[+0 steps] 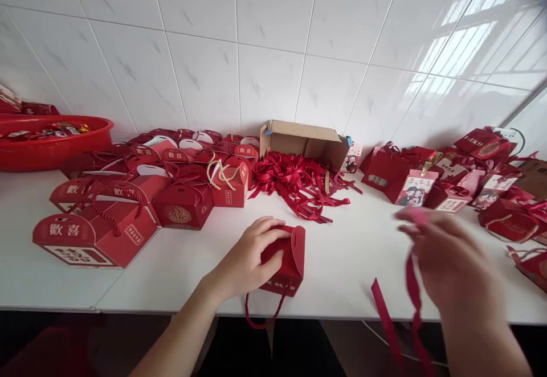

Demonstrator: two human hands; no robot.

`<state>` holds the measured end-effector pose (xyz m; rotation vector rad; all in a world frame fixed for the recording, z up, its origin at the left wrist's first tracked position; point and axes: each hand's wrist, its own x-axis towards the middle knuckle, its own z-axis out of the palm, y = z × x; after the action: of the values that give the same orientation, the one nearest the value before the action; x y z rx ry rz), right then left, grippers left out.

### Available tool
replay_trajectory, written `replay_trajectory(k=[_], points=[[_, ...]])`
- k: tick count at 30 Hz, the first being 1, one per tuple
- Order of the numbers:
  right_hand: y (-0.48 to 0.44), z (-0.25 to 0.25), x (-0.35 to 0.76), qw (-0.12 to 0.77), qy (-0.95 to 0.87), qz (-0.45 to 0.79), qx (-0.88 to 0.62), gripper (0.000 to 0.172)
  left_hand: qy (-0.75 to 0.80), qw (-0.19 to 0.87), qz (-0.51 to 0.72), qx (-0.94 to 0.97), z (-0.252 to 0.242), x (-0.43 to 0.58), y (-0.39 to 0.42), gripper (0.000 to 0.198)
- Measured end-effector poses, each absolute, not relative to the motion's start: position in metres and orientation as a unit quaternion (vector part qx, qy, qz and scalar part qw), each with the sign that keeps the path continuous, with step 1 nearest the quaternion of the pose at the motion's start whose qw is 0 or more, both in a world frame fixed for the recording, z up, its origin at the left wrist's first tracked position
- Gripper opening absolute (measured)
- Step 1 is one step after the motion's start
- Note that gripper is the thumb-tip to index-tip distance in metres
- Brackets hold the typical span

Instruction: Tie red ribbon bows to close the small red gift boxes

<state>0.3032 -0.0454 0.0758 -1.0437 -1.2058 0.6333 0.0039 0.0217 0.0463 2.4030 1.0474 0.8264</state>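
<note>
My left hand point(260, 257) lies over a small red gift box point(294, 260) near the table's front edge, fingers across its top and thumb on the near side. From this box a dark red rope handle point(267, 326) droops past the edge. My right hand point(448, 257), smeared by motion, pinches a red ribbon point(412, 286) off to the right. The ribbon's tails dangle below the hand, over the table edge. Part of the box top is hidden under my left fingers.
Rows of red gift boxes point(102, 226) with rope handles fill the left. A red basin point(55, 152) of small wrapped items stands behind them. Loose ribbons point(294, 177) spill from a cardboard box point(305, 132) at the wall. More red boxes and bags point(453, 172) crowd the right.
</note>
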Motion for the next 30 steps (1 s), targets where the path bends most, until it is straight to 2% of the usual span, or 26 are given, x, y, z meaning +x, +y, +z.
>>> replay_trajectory(k=[2, 5, 7, 10, 15, 20, 23, 28, 30], points=[[-0.036, 0.077, 0.284, 0.537, -0.581, 0.381, -0.478, 0.018, 0.366, 0.192, 0.272, 0.869, 0.050, 0.003, 0.014, 0.034], [-0.030, 0.075, 0.256, 0.451, -0.597, 0.474, -0.463, 0.025, 0.349, 0.187, 0.256, 0.882, 0.057, 0.004, 0.010, 0.034], [-0.030, 0.072, 0.242, 0.440, -0.590, 0.508, -0.447, 0.031, 0.344, 0.180, 0.260, 0.884, 0.060, 0.006, 0.011, 0.031], [-0.029, 0.068, 0.230, 0.448, -0.571, 0.540, -0.428, 0.030, 0.344, 0.170, 0.267, 0.884, 0.063, 0.011, 0.012, 0.028], [-0.021, 0.063, 0.223, 0.459, -0.549, 0.556, -0.423, 0.032, 0.337, 0.161, 0.290, 0.881, 0.063, 0.015, 0.011, 0.026], [-0.019, 0.057, 0.217, 0.437, -0.563, 0.563, -0.420, 0.033, 0.357, 0.155, 0.322, 0.863, 0.059, 0.019, 0.010, 0.014], [-0.020, 0.052, 0.217, 0.420, -0.593, 0.532, -0.434, 0.034, 0.375, 0.152, 0.337, 0.850, 0.059, 0.021, 0.009, 0.012], [-0.009, 0.051, 0.222, 0.437, -0.700, 0.283, -0.490, 0.045, 0.370, 0.172, 0.359, 0.839, 0.080, 0.024, 0.007, 0.014], [-0.001, 0.054, 0.222, 0.423, -0.743, 0.281, -0.436, 0.035, 0.348, 0.205, 0.356, 0.843, 0.092, 0.026, 0.008, 0.015]])
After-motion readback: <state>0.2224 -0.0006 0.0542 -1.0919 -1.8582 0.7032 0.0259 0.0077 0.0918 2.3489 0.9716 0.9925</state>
